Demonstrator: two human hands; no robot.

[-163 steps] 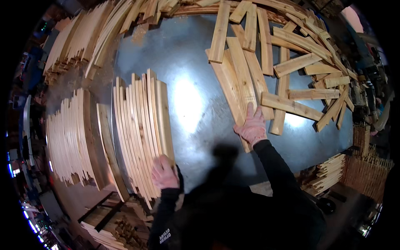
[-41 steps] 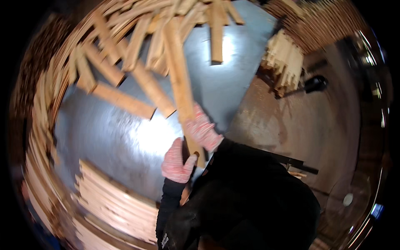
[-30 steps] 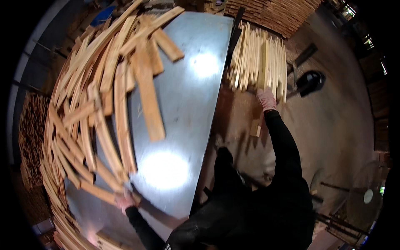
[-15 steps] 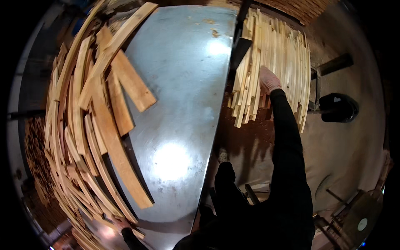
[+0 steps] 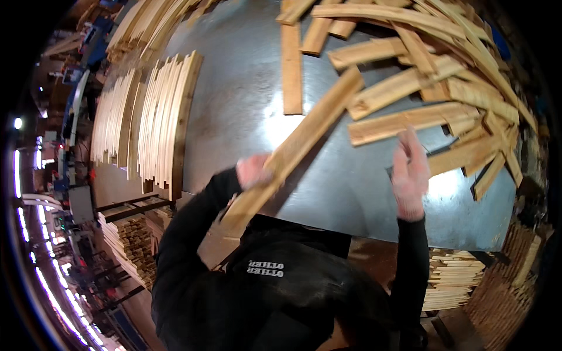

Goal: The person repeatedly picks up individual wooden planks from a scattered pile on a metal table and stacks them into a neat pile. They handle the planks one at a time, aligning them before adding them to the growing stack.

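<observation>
My left hand (image 5: 254,171), in a light glove, is closed around a long wooden board (image 5: 310,130). The board slants over the metal tabletop (image 5: 228,88), its near end by my body and its far end toward the loose boards. To the right, my gloved right hand (image 5: 411,175) is raised above the tabletop, fingers stretched out and nothing visible in it. Just beyond its fingertips lies another board (image 5: 404,124). Several more boards lie crisscrossed in a loose pile (image 5: 486,96) at the far right.
An even row of narrow boards (image 5: 167,117) stands along the table's left side, with another stack (image 5: 140,29) behind it. Below the table's right end are stacked planks (image 5: 453,281). More stacked timber (image 5: 126,245) sits at the lower left.
My view has turned, so the loose pile now lies to the right. My left hand now grips a board over the table. My right hand has left the plank stack.
</observation>
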